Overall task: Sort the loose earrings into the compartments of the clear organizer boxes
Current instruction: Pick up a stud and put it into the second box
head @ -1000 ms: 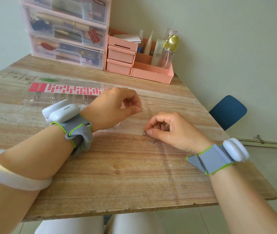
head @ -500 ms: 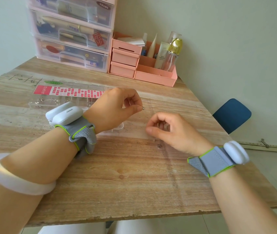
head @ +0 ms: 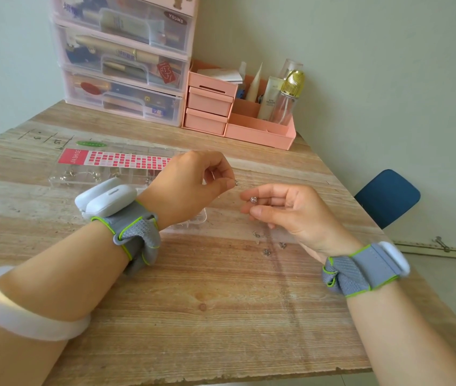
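Observation:
My right hand (head: 290, 210) is raised above the table and pinches a small pinkish stud earring (head: 253, 199) between thumb and forefinger. My left hand (head: 193, 185) hovers just left of it, fingers curled, pinching a tiny silver piece (head: 236, 183) at its fingertips. A clear organizer box (head: 87, 176) with small earrings in its compartments lies behind my left wrist, partly hidden by it. Another clear box corner (head: 199, 220) shows under my left hand. Several loose silver earrings (head: 267, 251) lie on the wood below my right hand.
A red and pink label sheet (head: 115, 160) lies on the clear box. Stacked clear drawers (head: 121, 65) and a pink desk organizer (head: 235, 112) with bottles stand at the back. The table edge runs along the right, with a blue chair (head: 388, 196) beyond.
My right hand has lifted off the table with the stud earring and turned palm up, closer to my left hand. The loose earrings beneath it are now uncovered.

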